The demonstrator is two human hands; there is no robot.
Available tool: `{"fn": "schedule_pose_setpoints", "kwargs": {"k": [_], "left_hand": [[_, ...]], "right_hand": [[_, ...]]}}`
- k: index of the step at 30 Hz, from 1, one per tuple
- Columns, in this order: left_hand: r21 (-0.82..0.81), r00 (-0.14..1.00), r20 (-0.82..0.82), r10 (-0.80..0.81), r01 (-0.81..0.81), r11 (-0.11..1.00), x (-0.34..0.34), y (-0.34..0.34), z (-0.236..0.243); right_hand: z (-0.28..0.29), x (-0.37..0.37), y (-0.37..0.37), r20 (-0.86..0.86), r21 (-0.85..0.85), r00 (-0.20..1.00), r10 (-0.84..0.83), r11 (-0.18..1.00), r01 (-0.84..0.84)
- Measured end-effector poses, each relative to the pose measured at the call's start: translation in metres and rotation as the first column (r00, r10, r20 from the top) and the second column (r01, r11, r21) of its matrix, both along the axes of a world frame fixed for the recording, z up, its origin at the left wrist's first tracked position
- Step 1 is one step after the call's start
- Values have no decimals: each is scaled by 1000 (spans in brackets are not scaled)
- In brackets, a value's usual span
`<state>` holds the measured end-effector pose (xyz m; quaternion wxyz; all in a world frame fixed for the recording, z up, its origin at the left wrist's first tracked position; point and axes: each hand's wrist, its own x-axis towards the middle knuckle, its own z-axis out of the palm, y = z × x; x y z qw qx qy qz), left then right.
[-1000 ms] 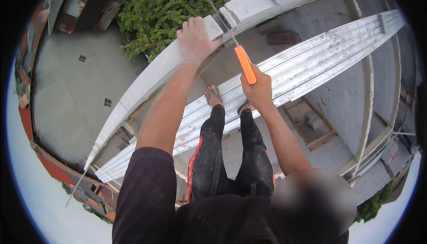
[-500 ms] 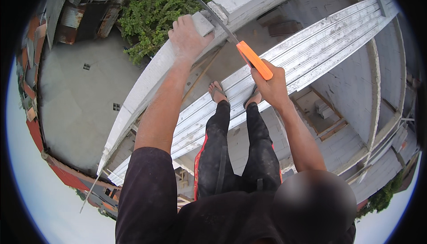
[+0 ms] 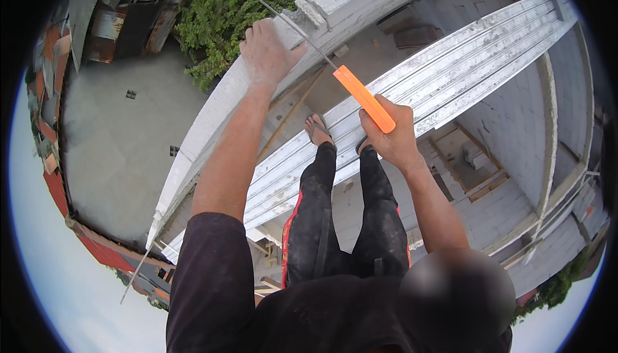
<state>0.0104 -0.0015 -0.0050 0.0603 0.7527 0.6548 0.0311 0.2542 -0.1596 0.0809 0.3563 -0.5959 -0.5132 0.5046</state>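
My right hand (image 3: 391, 133) is closed around the orange handle (image 3: 364, 99) of a handsaw. Its long thin blade (image 3: 283, 17) slants up and left across the top of a pale block wall. Just left of the blade, my left hand (image 3: 266, 55) grips the end of a light grey block (image 3: 288, 29) on the wall top. Its thumb lies toward the near side, its fingers over the far edge. Right of the blade there is a rough, broken block edge (image 3: 311, 12). How deep the blade sits in the block cannot be made out.
My sandalled feet stand on a long ribbed metal plank (image 3: 444, 70) beside the curving wall (image 3: 187, 140). Below lie rooms with block partitions (image 3: 547, 128) and a timber-framed opening (image 3: 467, 160). Beyond the wall are a leafy tree (image 3: 219, 25), a concrete yard (image 3: 122, 153) and rusty sheet-metal structures (image 3: 106, 25).
The saw has swung, its far end now further left and its handle slightly lower. The blade shows more edge-on. My left hand stays at the wall top, shifted slightly left in view.
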Motion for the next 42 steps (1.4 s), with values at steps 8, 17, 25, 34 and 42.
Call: {"fn": "schedule_pose_setpoints", "kwargs": {"k": [8, 17, 25, 34, 42], "left_hand": [[26, 1000, 28, -5, 4, 1000, -3, 1, -7], [23, 1000, -12, -7, 7, 1000, 2, 3, -2], [-8, 1000, -9, 6, -6, 1000, 0, 2, -5], [19, 999, 45, -8, 7, 1000, -4, 0, -8], [41, 1000, 28, -8, 7, 999, 0, 3, -3]], "right_hand": [[7, -9, 5, -18, 72, 999, -42, 996, 44], [-51, -1, 35, -47, 33, 998, -48, 998, 49], [-16, -16, 23, -87, 129, 992, -91, 986, 102], [-12, -12, 27, -52, 109, 996, -70, 991, 75], [-3, 2, 32, -70, -115, 994, -79, 991, 70]]}}
